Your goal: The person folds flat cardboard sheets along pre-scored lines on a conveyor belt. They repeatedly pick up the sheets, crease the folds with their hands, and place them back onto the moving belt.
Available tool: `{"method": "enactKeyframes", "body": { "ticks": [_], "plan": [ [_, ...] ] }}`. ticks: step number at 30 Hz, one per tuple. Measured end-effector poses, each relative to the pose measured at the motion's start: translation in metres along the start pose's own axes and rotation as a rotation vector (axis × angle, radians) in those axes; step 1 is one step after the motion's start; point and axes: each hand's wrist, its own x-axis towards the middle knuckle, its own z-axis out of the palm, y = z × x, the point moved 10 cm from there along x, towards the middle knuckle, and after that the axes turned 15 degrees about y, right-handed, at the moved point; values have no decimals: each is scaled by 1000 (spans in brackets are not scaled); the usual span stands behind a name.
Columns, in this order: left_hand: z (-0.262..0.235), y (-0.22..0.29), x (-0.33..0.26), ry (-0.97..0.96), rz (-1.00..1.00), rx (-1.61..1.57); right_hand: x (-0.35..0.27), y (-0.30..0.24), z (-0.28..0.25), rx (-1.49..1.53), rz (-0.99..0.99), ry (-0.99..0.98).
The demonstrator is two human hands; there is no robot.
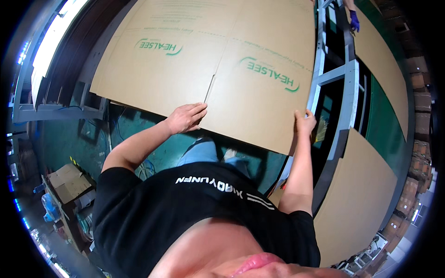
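A large flat brown cardboard sheet (185, 78) with green print lies in front of me, its near edge just beyond my legs. My left hand (187, 118) is at that edge beside a narrow slot cut into the cardboard. Its fingers lie together on top, with the palm side at the edge. At the right edge near the corner, my right hand (305, 123) grips the sheet, thumb on top and the other fingers along the side. Whether more sheets lie under this one is hidden.
A grey metal frame (336, 74) runs along the sheet's right side. Beyond it lie another cardboard sheet (361, 190) and a green surface (387, 106). A co-worker's purple-gloved hand (354, 21) shows at top right. A cluttered bench (69, 185) stands at lower left.
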Motion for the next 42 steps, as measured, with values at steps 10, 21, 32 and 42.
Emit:
{"method": "enactKeyframes", "body": {
  "ticks": [10,21,32,42],
  "plan": [
    [-2,-14,7,162,173,-216,43,105,62,344,685,-221],
    [15,-21,-4,107,65,-283,40,-16,37,-452,462,-36],
    [1,9,19,13,114,-145,21,29,10,367,375,275],
    [47,19,-25,42,1,224,-271,403,-453,-860,512,747]
  ]
}}
